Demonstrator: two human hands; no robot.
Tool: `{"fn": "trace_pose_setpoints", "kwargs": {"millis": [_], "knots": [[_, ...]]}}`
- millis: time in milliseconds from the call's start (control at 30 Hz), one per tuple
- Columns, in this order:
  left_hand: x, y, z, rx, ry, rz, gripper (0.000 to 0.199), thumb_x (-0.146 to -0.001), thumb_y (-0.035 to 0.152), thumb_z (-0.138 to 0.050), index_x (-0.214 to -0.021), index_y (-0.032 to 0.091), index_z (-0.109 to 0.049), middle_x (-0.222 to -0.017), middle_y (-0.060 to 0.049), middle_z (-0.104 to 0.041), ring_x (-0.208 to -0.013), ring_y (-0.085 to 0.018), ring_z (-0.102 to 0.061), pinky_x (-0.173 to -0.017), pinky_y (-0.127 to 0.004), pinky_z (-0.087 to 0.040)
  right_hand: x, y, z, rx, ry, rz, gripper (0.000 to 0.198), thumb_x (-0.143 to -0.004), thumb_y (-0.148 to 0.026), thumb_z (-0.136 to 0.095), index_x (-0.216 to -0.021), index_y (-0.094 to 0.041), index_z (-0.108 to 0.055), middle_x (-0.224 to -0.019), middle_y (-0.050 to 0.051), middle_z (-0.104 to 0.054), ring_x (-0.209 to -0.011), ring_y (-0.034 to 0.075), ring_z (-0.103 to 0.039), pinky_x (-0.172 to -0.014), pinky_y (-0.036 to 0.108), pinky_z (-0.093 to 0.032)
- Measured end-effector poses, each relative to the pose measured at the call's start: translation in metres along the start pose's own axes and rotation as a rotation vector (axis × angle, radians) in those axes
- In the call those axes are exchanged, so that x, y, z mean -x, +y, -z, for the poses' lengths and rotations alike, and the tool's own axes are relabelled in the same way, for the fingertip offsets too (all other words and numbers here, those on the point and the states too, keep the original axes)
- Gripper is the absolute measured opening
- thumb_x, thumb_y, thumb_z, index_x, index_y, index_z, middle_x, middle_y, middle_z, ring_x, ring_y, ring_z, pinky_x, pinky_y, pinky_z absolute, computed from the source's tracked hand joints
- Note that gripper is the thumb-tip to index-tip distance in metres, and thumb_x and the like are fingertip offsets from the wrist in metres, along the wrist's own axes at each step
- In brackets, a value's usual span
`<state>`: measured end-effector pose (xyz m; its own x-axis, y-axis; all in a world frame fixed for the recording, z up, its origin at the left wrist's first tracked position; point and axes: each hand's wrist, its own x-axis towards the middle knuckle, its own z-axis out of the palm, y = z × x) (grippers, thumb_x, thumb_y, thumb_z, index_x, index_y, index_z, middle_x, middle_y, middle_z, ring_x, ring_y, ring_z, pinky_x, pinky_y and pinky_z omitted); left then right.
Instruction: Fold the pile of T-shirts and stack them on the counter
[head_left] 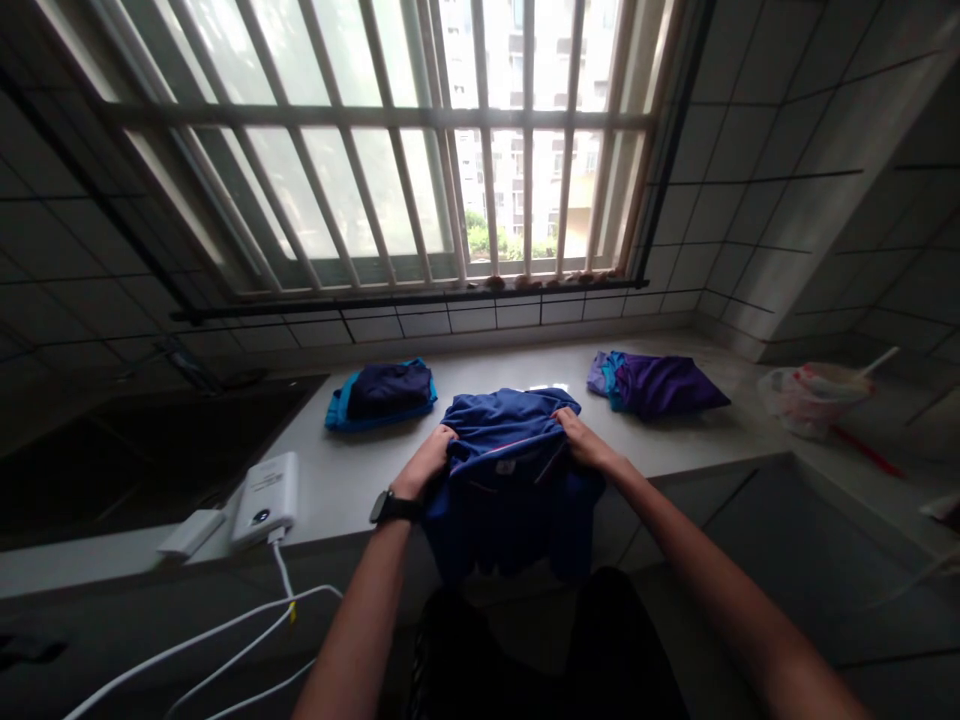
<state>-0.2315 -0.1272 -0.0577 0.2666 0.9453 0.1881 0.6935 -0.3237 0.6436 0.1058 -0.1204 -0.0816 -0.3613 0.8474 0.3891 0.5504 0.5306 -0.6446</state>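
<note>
A dark blue jacket-like garment (510,440) with a small label and thin pinkish trim lies partly on the white counter, its lower part hanging over the front edge. My left hand (433,455) grips its left side, fingers closed on the cloth. On the other side my right hand (581,437) pinches the fabric near the top. Behind and to the left rests a folded bundle of navy and bright blue cloth (386,390). Toward the right lies a second bundle (664,385), mostly purple with turquoise and lilac layers.
At the left is a dark sink (150,440) with a faucet. A white power bank (266,497) with a plugged cable (217,620) and a small white block (191,533) sit by the counter's front edge. A plastic bag (814,400) stands far right, below the barred window (420,118).
</note>
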Motion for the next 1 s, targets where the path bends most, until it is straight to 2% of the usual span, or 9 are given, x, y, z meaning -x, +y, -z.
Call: {"fn": "trace_pose_setpoints", "kwargs": {"millis": [100, 200, 300, 367, 467, 567, 700, 1000], "knots": [[-0.035, 0.014, 0.008, 0.003, 0.041, 0.028, 0.013, -0.066, 0.009, -0.054, -0.063, 0.020, -0.058, -0.082, -0.008, -0.068, -0.080, -0.021, -0.062, -0.087, -0.035, -0.053, -0.039, 0.000, 0.013, 0.035, 0.041, -0.073, 0.020, -0.077, -0.007, -0.048, -0.088, -0.023, -0.054, -0.091, 0.006, -0.059, -0.090, 0.022, -0.056, -0.095, 0.040, -0.051], [-0.042, 0.028, 0.030, 0.007, 0.088, 0.036, 0.011, -0.075, 0.018, -0.052, -0.069, 0.019, -0.062, -0.083, -0.009, -0.071, -0.080, -0.022, -0.064, -0.085, -0.036, -0.054, -0.052, -0.014, 0.030, 0.025, 0.067, -0.059, 0.017, -0.080, -0.010, -0.047, -0.085, -0.024, -0.055, -0.089, 0.006, -0.061, -0.086, 0.023, -0.057, -0.094, 0.041, -0.051], [-0.010, 0.033, 0.052, 0.129, 0.184, 0.005, 0.028, -0.087, 0.033, -0.045, -0.091, 0.017, -0.068, -0.100, -0.011, -0.075, -0.091, -0.022, -0.067, -0.086, -0.035, -0.054, -0.021, -0.029, 0.042, -0.116, 0.159, 0.021, 0.014, -0.091, -0.020, -0.045, -0.097, -0.023, -0.057, -0.102, 0.008, -0.066, -0.096, 0.023, -0.061, -0.095, 0.038, -0.050], [0.024, 0.029, 0.056, 0.245, 0.199, 0.004, 0.033, -0.088, 0.040, -0.044, -0.092, 0.017, -0.066, -0.108, -0.011, -0.076, -0.091, -0.022, -0.068, -0.083, -0.034, -0.055, 0.016, -0.033, 0.041, -0.222, 0.201, 0.012, 0.016, -0.096, -0.027, -0.042, -0.104, -0.023, -0.057, -0.112, 0.008, -0.067, -0.104, 0.023, -0.062, -0.097, 0.036, -0.049], [0.068, 0.015, 0.041, 0.252, 0.060, 0.036, 0.022, -0.081, 0.041, -0.053, -0.077, 0.021, -0.059, -0.112, -0.011, -0.076, -0.085, -0.023, -0.070, -0.076, -0.034, -0.056, 0.066, -0.028, 0.029, -0.168, 0.089, -0.064, 0.012, -0.089, -0.020, -0.048, -0.097, -0.023, -0.056, -0.119, 0.008, -0.066, -0.107, 0.023, -0.063, -0.096, 0.036, -0.049], [0.088, 0.001, 0.015, 0.158, 0.044, 0.015, 0.014, -0.075, 0.033, -0.053, -0.066, 0.023, -0.050, -0.113, -0.011, -0.076, -0.095, -0.026, -0.071, -0.086, -0.038, -0.056, 0.090, -0.019, 0.015, 0.002, 0.016, -0.095, 0.020, -0.075, -0.009, -0.048, -0.088, -0.023, -0.052, -0.126, 0.010, -0.064, -0.109, 0.025, -0.063, -0.096, 0.039, -0.047], [0.090, -0.006, -0.002, 0.094, 0.131, -0.015, 0.017, -0.080, 0.033, -0.048, -0.065, 0.025, -0.046, -0.115, -0.012, -0.075, -0.099, -0.026, -0.071, -0.091, -0.040, -0.055, 0.090, -0.014, 0.007, 0.081, 0.040, -0.117, 0.025, -0.071, -0.005, -0.046, -0.088, -0.024, -0.049, -0.128, 0.010, -0.064, -0.113, 0.025, -0.062, -0.096, 0.040, -0.046], [0.093, -0.002, 0.006, 0.049, 0.101, -0.024, 0.014, -0.080, 0.029, -0.049, -0.067, 0.025, -0.048, -0.116, -0.012, -0.075, -0.102, -0.025, -0.071, -0.091, -0.040, -0.056, 0.087, -0.013, 0.005, 0.071, 0.039, -0.152, 0.027, -0.069, -0.005, -0.047, -0.089, -0.024, -0.051, -0.128, 0.010, -0.063, -0.109, 0.025, -0.063, -0.094, 0.038, -0.046]]}}
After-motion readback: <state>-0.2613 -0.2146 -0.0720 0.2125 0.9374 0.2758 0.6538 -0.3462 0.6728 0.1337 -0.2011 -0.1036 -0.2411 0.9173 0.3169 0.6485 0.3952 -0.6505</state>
